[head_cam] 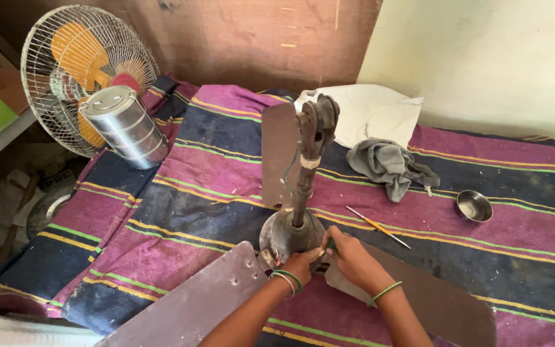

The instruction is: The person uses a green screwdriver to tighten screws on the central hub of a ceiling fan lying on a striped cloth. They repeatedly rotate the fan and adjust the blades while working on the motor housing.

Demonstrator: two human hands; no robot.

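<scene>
An old brown ceiling fan lies on a striped cloth, its motor housing [284,234] down and its rod [304,173] standing upright. Three dusty blades spread out: one toward the back [279,151], one to the front left [194,302], one to the front right [431,299]. My left hand [302,265] presses against the near edge of the housing. My right hand [349,256] sits close beside it, fingers closed on a small green-handled tool at the blade's root. Both wrists wear green bangles.
A screwdriver [378,227] lies right of the housing. A small steel bowl [474,206], a grey rag [390,164] and a white cloth bag [370,112] lie farther back. A steel tiffin carrier [125,126] and a table fan [81,71] stand at the back left.
</scene>
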